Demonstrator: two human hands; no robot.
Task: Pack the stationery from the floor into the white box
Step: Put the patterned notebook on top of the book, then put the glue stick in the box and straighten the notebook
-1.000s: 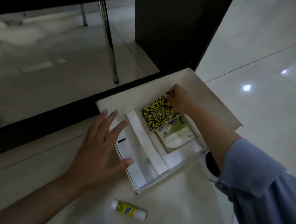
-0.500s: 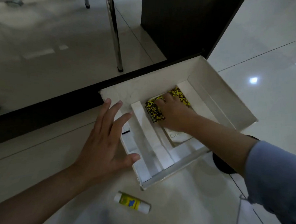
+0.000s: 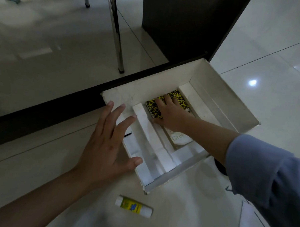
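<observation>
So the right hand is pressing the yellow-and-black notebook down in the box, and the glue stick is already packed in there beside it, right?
Not quite. The head view shows the glue stick lying on the floor just outside the white box, not packed. The rest holds: the right hand rests flat on the yellow-and-black notebook inside the box.

Glossy tiled floor [image 3: 269,71], matt cardboard white box [image 3: 221,92], chrome table leg [image 3: 117,33]

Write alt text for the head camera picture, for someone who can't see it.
A person's right hand presses a yellow-and-black speckled notebook flat into the middle compartment of a white box on a pale tiled floor, on top of a booklet. The left hand rests open over the box's left edge. A glue stick lies on the floor in front of the box.
</observation>
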